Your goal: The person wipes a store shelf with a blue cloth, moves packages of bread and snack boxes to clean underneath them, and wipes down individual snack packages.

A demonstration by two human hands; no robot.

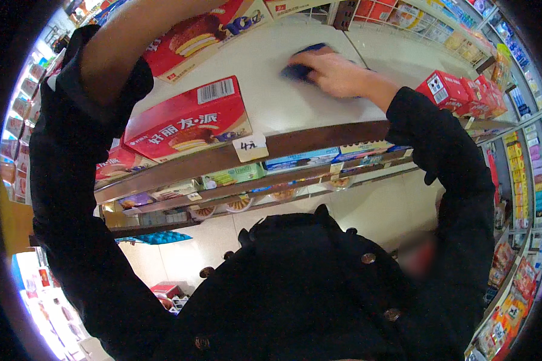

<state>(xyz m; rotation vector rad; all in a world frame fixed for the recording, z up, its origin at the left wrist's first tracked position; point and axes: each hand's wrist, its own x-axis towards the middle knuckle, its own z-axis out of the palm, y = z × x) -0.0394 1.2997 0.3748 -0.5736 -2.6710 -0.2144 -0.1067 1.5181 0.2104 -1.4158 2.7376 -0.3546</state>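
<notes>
My right hand (332, 72) presses a dark blue cloth (300, 72) onto the white top shelf (271, 108) of a store rack; hand and cloth are blurred. My left forearm (131, 40) reaches over the shelf at the upper left, and the left hand itself is out of view. Below that forearm lies a large red snack-pie box (185, 45) with a cake picture. Nearer the shelf's front edge is another red pie box (189, 117) with a barcode on its end. Several smaller red boxes (447, 92) stand at the shelf's right end.
A handwritten price tag (250, 147) hangs on the brown shelf edge (325, 137). Lower shelves hold packaged snacks, among them a green package (235, 176). A white wire grid (429, 29) runs along the back. A blue egg-tray-like object (162, 237) juts out at lower left.
</notes>
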